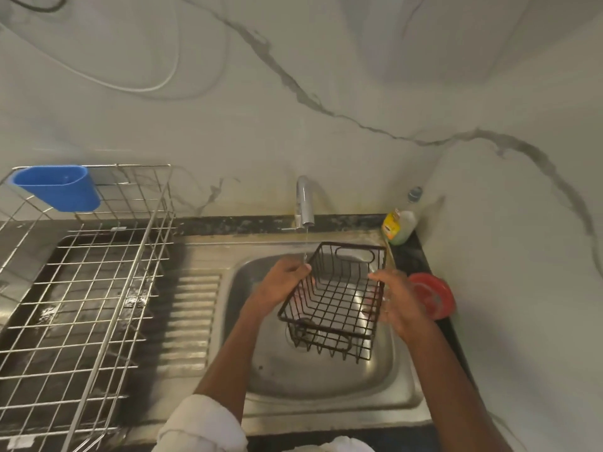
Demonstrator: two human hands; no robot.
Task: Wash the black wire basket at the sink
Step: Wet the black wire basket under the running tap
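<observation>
Fingers of left hand and right hand grip black wire basket; tilting it under the tap stream rinses every wire.

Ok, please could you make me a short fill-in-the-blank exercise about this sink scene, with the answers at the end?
1. Both hands hold the black wire basket over the ____.
2. Water runs from the tap onto the ____ hand.
3. The cup hooked on the metal drying rack is ____ in colour.
4. The red round object lies to the ____ of the basin.

Missing words: sink; left; blue; right
</observation>
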